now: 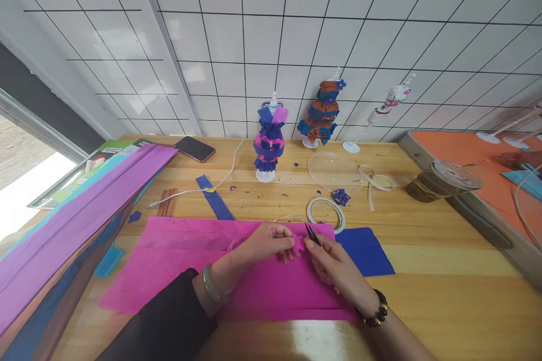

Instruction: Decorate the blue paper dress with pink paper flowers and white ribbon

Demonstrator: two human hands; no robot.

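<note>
Apparently for steadiness, the left hand point(271, 241) pinches a pink cutout point(298, 243). Close beside, the right hand point(332, 262) grips scissors point(312, 235), blades pointing forward, perhaps so nothing is nicked.

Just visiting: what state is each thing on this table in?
Left hand, pinching the pink cutout
Right hand, holding the scissors
Scissors, blades slightly apart
Pink paper, spread out, creased
Blue paper, lying flat
Phone, lying flat
Cup, lid on
Tape roll, lying flat
Cable, loose end on the table
Blue-and-pink figure, standing
Brown-and-blue figure, standing
</note>
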